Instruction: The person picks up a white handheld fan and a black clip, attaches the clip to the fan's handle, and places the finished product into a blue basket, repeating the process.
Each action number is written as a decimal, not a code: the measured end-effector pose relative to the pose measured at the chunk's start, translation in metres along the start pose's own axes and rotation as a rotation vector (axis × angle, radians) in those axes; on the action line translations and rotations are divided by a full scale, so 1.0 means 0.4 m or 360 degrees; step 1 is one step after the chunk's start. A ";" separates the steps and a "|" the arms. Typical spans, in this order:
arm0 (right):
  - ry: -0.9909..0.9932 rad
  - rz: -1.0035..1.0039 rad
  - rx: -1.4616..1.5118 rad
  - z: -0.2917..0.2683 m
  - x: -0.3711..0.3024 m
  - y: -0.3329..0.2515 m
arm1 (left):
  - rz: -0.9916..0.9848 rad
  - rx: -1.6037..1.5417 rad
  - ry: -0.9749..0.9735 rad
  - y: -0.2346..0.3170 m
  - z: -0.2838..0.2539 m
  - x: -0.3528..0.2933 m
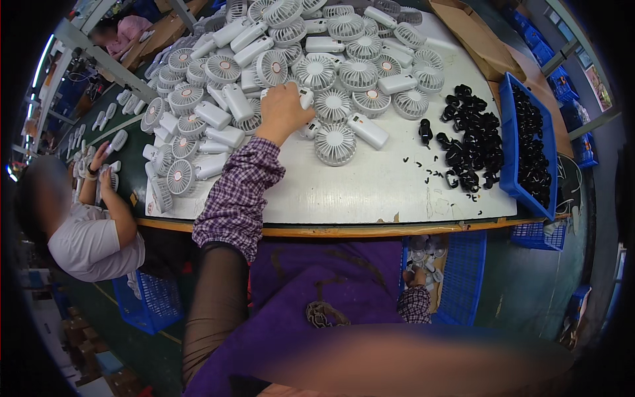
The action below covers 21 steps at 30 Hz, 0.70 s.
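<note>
A large heap of white handheld fans covers the far and left part of the white tabletop. My left hand reaches over the heap's near side, its fingers closed around a white handheld fan. Just right of it lie a fan with its round grille toward me and another with its handle pointing toward the right. Below the table's front edge, my right hand is down in a blue crate beside several white fans. Its fingers are too small and partly hidden to read.
Black plastic clips lie piled at the right of the table. A blue tray filled with black parts stands beside them. A cardboard box is at the far right. At left, a co-worker handles a fan over a green bench.
</note>
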State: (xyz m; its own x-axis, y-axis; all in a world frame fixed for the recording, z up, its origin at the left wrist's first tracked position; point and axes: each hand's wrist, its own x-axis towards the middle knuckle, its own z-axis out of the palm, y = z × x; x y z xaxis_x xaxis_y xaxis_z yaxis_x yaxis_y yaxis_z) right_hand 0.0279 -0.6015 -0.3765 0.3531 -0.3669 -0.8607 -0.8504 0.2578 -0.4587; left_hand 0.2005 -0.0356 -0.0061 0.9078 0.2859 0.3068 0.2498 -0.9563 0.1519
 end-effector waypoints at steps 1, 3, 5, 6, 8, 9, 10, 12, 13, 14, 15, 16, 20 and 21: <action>-0.0079 -0.0008 0.0027 0.042 -0.034 -0.042 | -0.0001 0.0015 0.0008 -0.006 -0.006 -0.010; -0.0329 -0.0184 0.0078 0.070 -0.154 -0.114 | 0.0072 -0.0367 0.0374 -0.012 -0.010 -0.039; -0.0662 -0.0487 0.0222 0.068 -0.297 -0.167 | -0.0028 -0.0690 0.0199 0.026 -0.058 -0.088; -0.0792 -0.0653 0.0203 0.068 -0.366 -0.205 | -0.0051 -0.0846 0.0165 0.036 -0.074 -0.126; -0.0926 -0.0942 0.0152 0.091 -0.541 -0.283 | 0.0274 -0.0915 0.0390 0.065 -0.062 -0.231; -0.1048 -0.1101 0.0070 0.120 -0.619 -0.325 | 0.0318 -0.1006 0.0137 0.091 -0.064 -0.291; -0.1155 -0.1261 -0.0010 0.154 -0.689 -0.362 | 0.0376 -0.1092 -0.0124 0.122 -0.065 -0.349; -0.1381 -0.1526 0.0097 0.260 -0.840 -0.421 | 0.0757 -0.1128 -0.0255 0.190 -0.055 -0.428; -0.1558 -0.1616 0.0205 0.311 -0.898 -0.443 | 0.0815 -0.1234 -0.0393 0.221 -0.045 -0.449; -0.1682 -0.1717 0.0075 0.335 -0.936 -0.466 | 0.0730 -0.1258 -0.0458 0.247 -0.036 -0.473; -0.1403 -0.1847 -0.0115 0.358 -0.955 -0.467 | 0.0643 -0.1274 -0.0521 0.265 -0.037 -0.484; -0.1339 -0.2077 -0.0336 0.368 -0.971 -0.489 | 0.0665 -0.1292 -0.0516 0.271 -0.049 -0.484; -0.1397 -0.2254 -0.0509 0.419 -1.013 -0.503 | -0.0085 -0.1994 -0.0975 0.256 -0.086 -0.491; -0.1414 -0.2208 -0.0490 0.435 -1.012 -0.497 | -0.0361 -0.2097 -0.1093 0.253 -0.081 -0.501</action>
State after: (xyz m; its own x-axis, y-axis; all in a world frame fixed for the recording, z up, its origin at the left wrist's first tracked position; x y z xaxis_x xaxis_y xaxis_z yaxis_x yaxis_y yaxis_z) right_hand 0.1218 -0.3488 0.0248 0.8560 0.4617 0.2325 0.2714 -0.0187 -0.9623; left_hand 0.0328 -0.1877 -0.0218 0.9626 -0.0245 -0.2699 0.2684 -0.0515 0.9619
